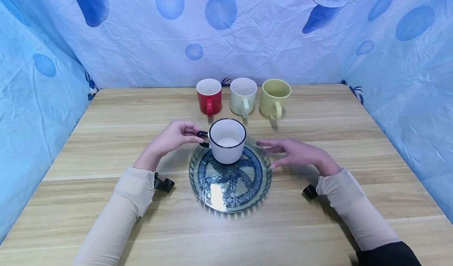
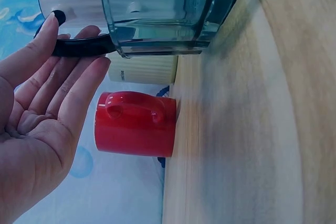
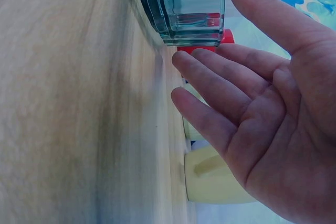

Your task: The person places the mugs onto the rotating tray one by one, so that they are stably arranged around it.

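Observation:
A white mug (image 1: 227, 142) with a black rim and black handle is upright over the far part of a round clear glass dish (image 1: 230, 209) with a blue pattern below. My left hand (image 1: 178, 136) pinches the mug's handle (image 2: 84, 46) from the left, thumb on one side and fingers on the other. Over at the dish's right edge, my right hand (image 1: 295, 152) has its fingers extended and spread, with nothing held. In the right wrist view its fingertips (image 3: 181, 60) lie close to the glass wall; whether they touch it I cannot tell.
Behind the dish stand a red mug (image 1: 209, 96), a pale green ribbed mug (image 1: 243, 96) and a yellow-green mug (image 1: 275, 98) in a row, handles toward me. A blue patterned cloth (image 1: 247, 45) hangs around the wooden table (image 1: 106, 140).

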The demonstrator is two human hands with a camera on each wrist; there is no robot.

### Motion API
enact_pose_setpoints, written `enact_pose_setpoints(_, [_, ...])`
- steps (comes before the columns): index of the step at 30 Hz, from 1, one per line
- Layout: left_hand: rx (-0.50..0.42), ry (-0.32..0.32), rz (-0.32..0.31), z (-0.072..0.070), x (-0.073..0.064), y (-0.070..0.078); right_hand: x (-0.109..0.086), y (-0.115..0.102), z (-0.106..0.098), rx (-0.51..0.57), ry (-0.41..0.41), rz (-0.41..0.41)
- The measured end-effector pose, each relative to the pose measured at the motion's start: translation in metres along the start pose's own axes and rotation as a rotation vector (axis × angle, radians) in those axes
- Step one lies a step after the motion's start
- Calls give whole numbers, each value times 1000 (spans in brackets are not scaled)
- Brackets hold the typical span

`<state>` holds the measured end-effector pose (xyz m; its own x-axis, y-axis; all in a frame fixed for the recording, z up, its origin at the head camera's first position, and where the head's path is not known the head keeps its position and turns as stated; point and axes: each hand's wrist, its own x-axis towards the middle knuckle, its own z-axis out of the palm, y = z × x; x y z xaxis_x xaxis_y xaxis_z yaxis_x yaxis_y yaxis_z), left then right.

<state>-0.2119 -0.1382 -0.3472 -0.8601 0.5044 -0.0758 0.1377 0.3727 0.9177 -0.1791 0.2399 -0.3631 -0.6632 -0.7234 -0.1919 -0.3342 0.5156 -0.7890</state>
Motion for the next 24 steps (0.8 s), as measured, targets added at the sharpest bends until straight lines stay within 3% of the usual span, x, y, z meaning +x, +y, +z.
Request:
enact_pose_setpoints(8, [-2, 0, 2, 0, 0, 1, 0, 0, 0, -2, 0, 6])
enact_pose_setpoints(13, [44, -21, 8, -3, -2, 3, 0, 1, 0, -8, 1, -1])
enact_pose_setpoints(24, [119, -137, 3, -16, -10, 5, 0, 1, -1, -33, 8, 9])
